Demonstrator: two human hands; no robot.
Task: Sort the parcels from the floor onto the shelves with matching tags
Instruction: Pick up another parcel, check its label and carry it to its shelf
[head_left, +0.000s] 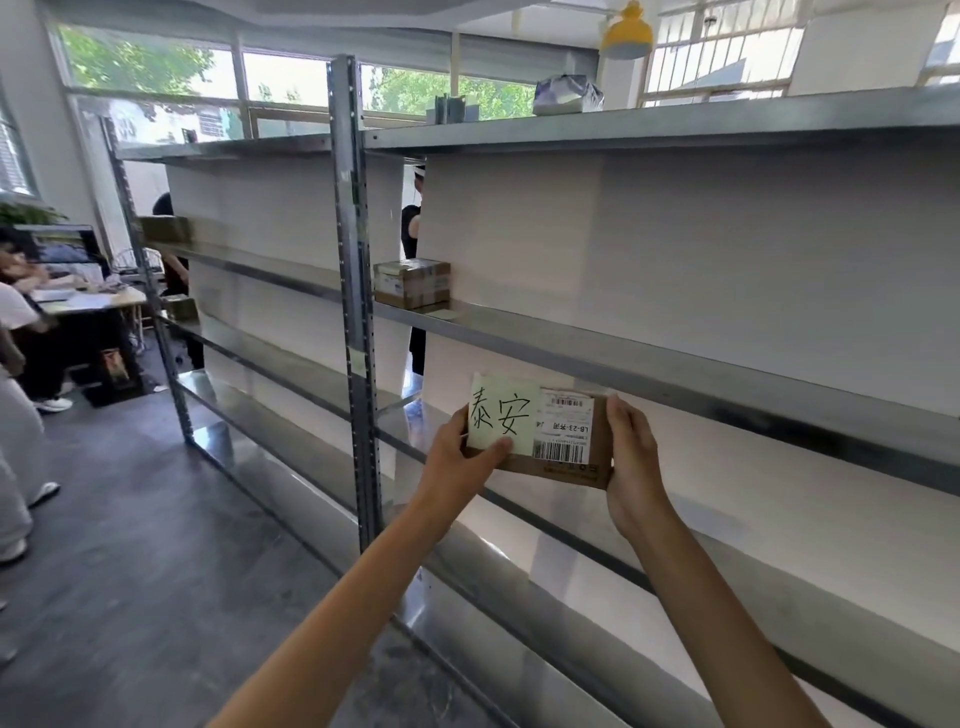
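A small brown cardboard parcel (571, 457) is held up in front of the metal shelving (675, 374). It carries a white shipping label with barcodes and a pale yellow note with handwritten characters (501, 410). My left hand (462, 452) grips its left end, thumb lying on the note. My right hand (631, 457) grips its right end. The parcel hangs just below the front edge of the middle shelf board, touching no shelf.
Another taped brown parcel (413, 285) stands on the middle shelf, near the grey upright post (358, 312). More boxes (166, 228) sit on the left bay. A wrapped bundle (569, 93) lies on the top shelf. People sit at a desk (88, 301) at the far left; dark floor lies below.
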